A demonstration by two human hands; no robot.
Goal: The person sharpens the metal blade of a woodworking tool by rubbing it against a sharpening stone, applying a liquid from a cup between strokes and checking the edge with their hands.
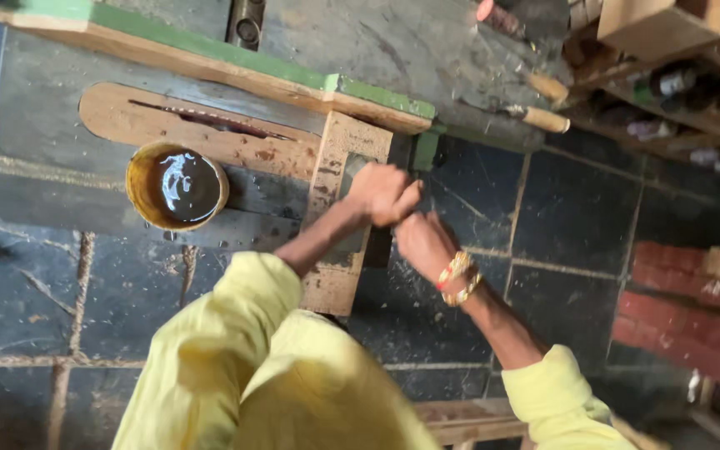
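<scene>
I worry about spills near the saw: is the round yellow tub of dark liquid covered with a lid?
No, the yellow tub stands open on the bench, its glossy dark liquid plainly showing.

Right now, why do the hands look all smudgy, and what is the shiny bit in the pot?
In the head view, the left hand and right hand are smeared by motion blur, so the fingers cannot be told apart; the white patch in the yellow pot is glare on its dark liquid; the shelves at upper right lie in shadow and look soft.
</scene>
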